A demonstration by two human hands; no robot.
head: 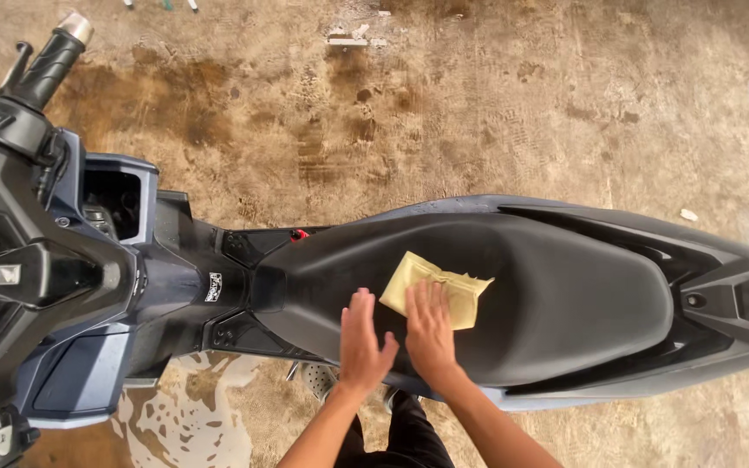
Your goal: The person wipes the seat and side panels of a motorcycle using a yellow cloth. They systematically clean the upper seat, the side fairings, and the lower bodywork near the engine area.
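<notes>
Head view: one thin yellow square cloth (437, 289), slightly crumpled, lies flat on the front half of the black moulded scooter seat (565, 295). Right hand (430, 334) is spread open, palm down, fingers extended, pressing on the near edge of the cloth; nothing gripped, just flat contact. Left hand (362, 340) also open and flat, fingers together, resting on bare seat just beside the cloth, to its left; whether it touches the cloth edge I can't tell. Two hands, both empty.

Seat belongs to one dark blue-grey scooter (132, 286) lying across the frame, nose to the left. One open front storage pocket (114, 198) sits below the handlebar; interior is dark, contents not readable. One black rubber handlebar grip (49, 59) with a silver end cap shows top left. Small red part (299, 234) sits at the seat's front edge.

Stained brown concrete floor (478, 104) all around, with wet patches near the footboard. Dark trouser leg (405, 425) at the bottom edge.
</notes>
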